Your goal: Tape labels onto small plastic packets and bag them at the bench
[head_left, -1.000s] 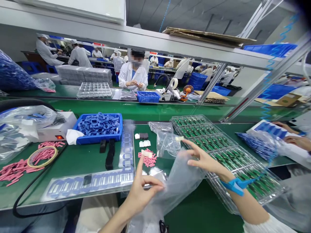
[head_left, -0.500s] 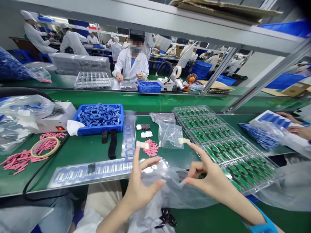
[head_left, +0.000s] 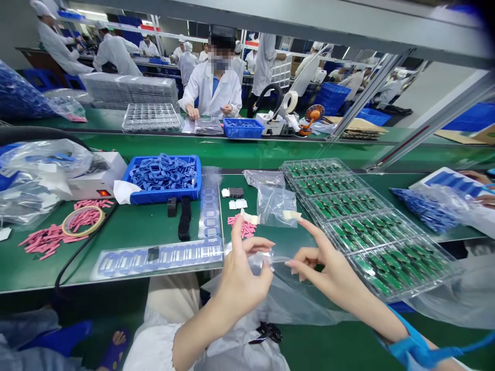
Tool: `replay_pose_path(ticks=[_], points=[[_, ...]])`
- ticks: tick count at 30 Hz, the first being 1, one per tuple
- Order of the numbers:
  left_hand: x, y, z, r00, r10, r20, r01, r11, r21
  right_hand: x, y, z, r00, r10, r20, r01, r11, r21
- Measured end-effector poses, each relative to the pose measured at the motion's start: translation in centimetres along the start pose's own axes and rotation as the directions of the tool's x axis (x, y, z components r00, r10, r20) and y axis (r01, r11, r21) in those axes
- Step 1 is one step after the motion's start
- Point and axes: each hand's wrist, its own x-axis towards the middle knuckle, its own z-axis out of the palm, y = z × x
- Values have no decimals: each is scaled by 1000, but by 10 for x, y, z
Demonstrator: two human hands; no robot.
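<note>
A thin clear plastic bag or sheet (head_left: 284, 296) hangs in front of me over the bench's near edge. My left hand (head_left: 242, 281) pinches its upper edge between thumb and a finger, with the index finger stretched out. My right hand (head_left: 330, 265) pinches the same edge a short way to the right, its index finger also pointing outward. A pale strip of tape (head_left: 252, 219) clings to the left index fingertip; another tape strip (head_left: 292, 215) is on the right one. Beyond the left fingertip lie small pink strips (head_left: 236, 222).
A clear tray (head_left: 350, 253) of green circuit boards lies at right. Blue frame parts fill a blue bin (head_left: 166, 194). Film strips with blue-edged pieces (head_left: 162, 262) lie at left, near a tape roll (head_left: 83, 221). Clear bags (head_left: 275, 203) lie ahead. A co-worker (head_left: 212, 90) sits opposite.
The camera view has shifted, so the bench sits higher in it. My hands are closer together, and the plastic edge between them looks straighter. Both tape strips remain on the fingertips.
</note>
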Motion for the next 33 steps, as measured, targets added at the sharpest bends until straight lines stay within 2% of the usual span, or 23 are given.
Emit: replay_pose_path(ticks=[2,4,6,8,10,14,18,21,23,27,33], points=[[1,0,1,1000,5,-14,-5,1000,-19,1,1,2,996,-74,-54,68,993,-99],[2,2,3,1000,-17,-11,17,999,-43,2,2,7,971,-186,-151,152,965,-213],[3,4,4,998,-62,-4,61,996,-64,4,2,12,945,-256,-205,202,947,-250],[4,7,2,994,-108,-7,107,991,-79,7,1,14,949,-247,-196,210,958,-193],[3,8,-1,990,-137,-15,135,987,-86,10,-2,13,972,-181,-153,166,981,-106],[1,6,-6,993,-120,4,120,991,-65,13,-8,8,992,-86,-96,82,996,-40],[3,5,-7,997,-66,46,66,998,6,13,-9,8,983,-166,-83,162,986,-51],[7,6,-7,995,-97,37,97,995,-9,13,-7,5,973,-216,-83,210,975,-77],[11,6,-8,993,-122,-8,122,993,-2,12,-7,0,959,-244,-146,228,966,-120],[18,5,-8,988,-139,-62,141,990,19,7,-13,-10,898,-338,-281,278,932,-234],[21,5,-6,987,-162,-14,161,986,-44,5,-23,2,847,-473,-243,347,837,-423]])
